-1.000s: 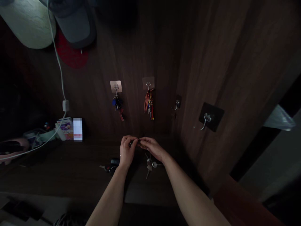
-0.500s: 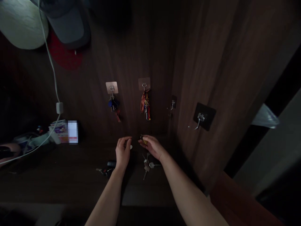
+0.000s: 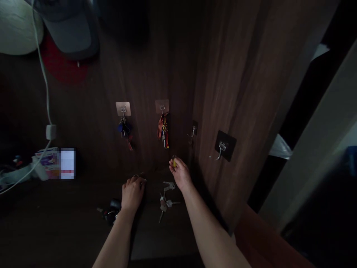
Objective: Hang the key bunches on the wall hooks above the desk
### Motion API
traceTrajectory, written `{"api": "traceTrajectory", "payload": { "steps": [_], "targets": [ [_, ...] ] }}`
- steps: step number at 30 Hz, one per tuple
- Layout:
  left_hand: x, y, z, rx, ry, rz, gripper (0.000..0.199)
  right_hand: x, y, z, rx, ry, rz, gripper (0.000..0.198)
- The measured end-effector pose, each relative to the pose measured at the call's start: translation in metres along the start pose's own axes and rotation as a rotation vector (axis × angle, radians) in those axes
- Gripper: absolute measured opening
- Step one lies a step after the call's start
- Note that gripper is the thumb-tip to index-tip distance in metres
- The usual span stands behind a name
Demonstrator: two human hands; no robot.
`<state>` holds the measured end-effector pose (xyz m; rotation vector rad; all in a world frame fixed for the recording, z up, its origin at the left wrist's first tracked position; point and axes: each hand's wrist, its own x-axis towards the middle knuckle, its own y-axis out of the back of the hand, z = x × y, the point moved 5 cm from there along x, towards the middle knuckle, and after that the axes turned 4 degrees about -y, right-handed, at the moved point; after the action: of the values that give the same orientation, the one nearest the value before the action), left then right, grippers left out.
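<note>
My right hand is raised off the shelf, its fingers pinched round a small yellow object with a dark upper end; its kind is unclear. On the shelf, my left hand rests with fingers curled down over something small; a thin pale metallic bit shows at the fingertips, the rest hidden. Between the hands lie loose keys, with another small bunch of keys just above. Beside my left wrist is a dark key bunch with a black fob.
On the back wall, key bunches hang from a left hook and a middle hook. A small hook and a larger dark-backed hook are further right. Caps, a white cable and boxes are at left.
My right hand has lifted towards the wall hooks with the yellow object. My left hand has moved left and down onto the shelf. A small bunch of keys now shows below my right hand.
</note>
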<state>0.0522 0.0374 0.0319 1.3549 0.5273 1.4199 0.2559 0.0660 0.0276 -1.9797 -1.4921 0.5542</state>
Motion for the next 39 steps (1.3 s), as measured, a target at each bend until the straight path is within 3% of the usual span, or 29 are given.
{"api": "traceTrajectory", "payload": {
  "steps": [9, 14, 19, 31, 39],
  "targets": [
    [0.000, -0.001, -0.002, 0.033, -0.011, -0.020, 0.025, 0.025, -0.017, -0.049, 0.107, 0.157, 0.144, 0.020],
    [-0.001, 0.000, -0.001, 0.033, -0.008, -0.034, 0.026, 0.043, -0.030, -0.065, 0.234, 0.069, 0.200, 0.005],
    [-0.001, 0.001, 0.000, 0.051, -0.001, -0.045, 0.026, 0.054, -0.034, -0.073, 0.279, 0.047, 0.207, 0.011],
    [0.000, -0.001, 0.001, 0.071, 0.001, -0.054, 0.025, 0.048, -0.011, -0.064, 0.363, 0.088, 0.277, 0.009],
    [0.001, 0.001, 0.002, 0.058, 0.015, -0.053, 0.025, 0.036, 0.012, -0.039, 0.321, 0.104, 0.308, 0.005]
  ]
}}
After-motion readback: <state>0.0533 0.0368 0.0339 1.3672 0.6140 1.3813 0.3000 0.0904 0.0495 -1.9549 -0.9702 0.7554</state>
